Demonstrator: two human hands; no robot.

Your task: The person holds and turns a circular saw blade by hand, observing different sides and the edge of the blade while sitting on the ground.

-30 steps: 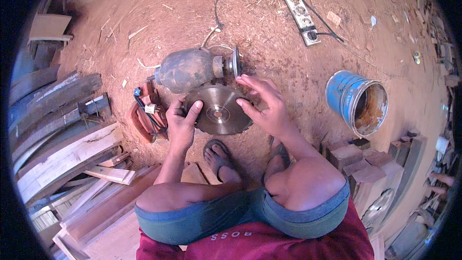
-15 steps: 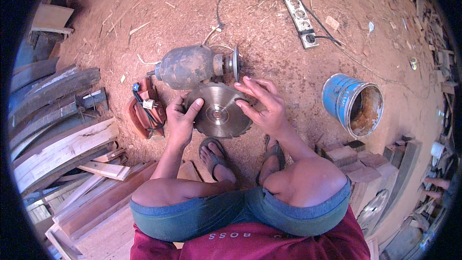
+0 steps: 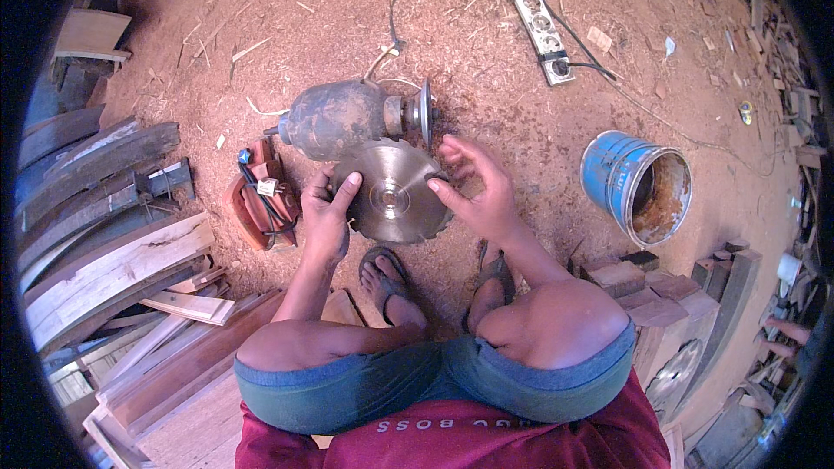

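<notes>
Clamping the blade (image 3: 393,215) at its left rim, the left hand (image 3: 327,215) has its thumb on top. The right hand (image 3: 482,197) has its thumb on the right rim, other fingers spread; whether any closes underneath, I cannot tell. The blade is over the middle of the floor (image 3: 521,126), just nearside of the motor (image 3: 330,117) and wheel (image 3: 426,113). A red tool (image 3: 246,208) lies left, boards (image 3: 122,265) near the floor's left edge, a bucket (image 3: 608,178) well right.

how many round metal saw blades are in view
2 visible: a round, grey steel saw blade between the left hand and right hand, and a similar disc at lower right, near the brown wooden blocks. More may be hidden.
</notes>
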